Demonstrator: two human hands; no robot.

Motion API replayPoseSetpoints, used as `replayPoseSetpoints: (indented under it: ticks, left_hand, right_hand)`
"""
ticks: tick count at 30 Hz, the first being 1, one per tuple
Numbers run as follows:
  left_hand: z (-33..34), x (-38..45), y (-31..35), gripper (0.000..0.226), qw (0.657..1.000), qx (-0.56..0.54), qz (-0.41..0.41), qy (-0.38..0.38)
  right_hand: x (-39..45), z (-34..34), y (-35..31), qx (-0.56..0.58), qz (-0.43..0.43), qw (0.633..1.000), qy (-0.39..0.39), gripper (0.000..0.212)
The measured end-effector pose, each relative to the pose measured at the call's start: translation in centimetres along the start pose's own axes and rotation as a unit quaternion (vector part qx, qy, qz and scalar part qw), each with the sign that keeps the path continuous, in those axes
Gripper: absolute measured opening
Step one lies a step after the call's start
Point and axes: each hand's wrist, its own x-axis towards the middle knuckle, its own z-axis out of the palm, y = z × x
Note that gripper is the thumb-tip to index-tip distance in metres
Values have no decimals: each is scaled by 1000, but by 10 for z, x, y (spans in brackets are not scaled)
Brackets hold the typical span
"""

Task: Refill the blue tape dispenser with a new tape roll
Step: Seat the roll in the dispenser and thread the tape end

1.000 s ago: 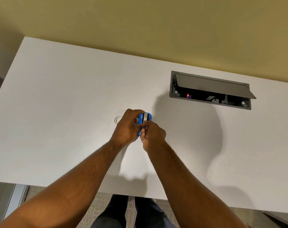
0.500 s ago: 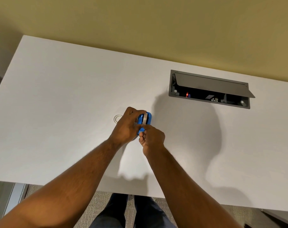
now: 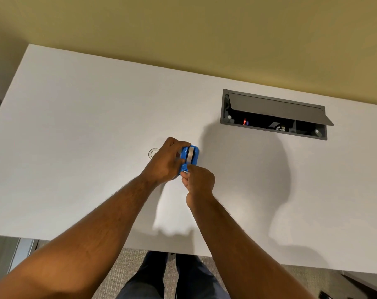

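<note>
The blue tape dispenser (image 3: 193,156) is held just above the white table (image 3: 75,126), near its middle. A tape roll (image 3: 191,153) sits inside it, showing as a grey-white band. My left hand (image 3: 165,162) wraps the dispenser's left side. My right hand (image 3: 199,180) is below it, thumb and forefinger pinched at the dispenser's near end, apparently on the tape's loose end. A small clear ring (image 3: 152,152), possibly an empty tape core, lies on the table just left of my left hand, partly hidden.
A grey cable box (image 3: 274,117) with its lid propped open is recessed in the table at the back right. The table's near edge (image 3: 140,244) runs above my legs. A yellow wall rises behind.
My right hand has slid slightly toward me from the dispenser's near end, fingers still pinched. The left hand keeps its grip; the dispenser has hardly moved.
</note>
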Motion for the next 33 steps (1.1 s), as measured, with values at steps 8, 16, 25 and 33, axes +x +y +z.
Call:
replayPoseSetpoints:
  ticks: [8,16,25,33]
  left_hand:
    - [-6,10,1,45,999,-2,-46,-12]
    - [-30,31,7,72,984,24,30,-172]
    - [-47,83,23,71,905,214,133,-344]
    - [-42,93,16,71,890,212,174,-364]
  right_hand:
    - [-2,1,2,-85,-46,995,7,26]
    - [1,2,3,-92,-45,995,6,28]
    - [4,1,5,-85,-39,996,8,26]
    - [8,1,12,-102,-74,992,19,22]
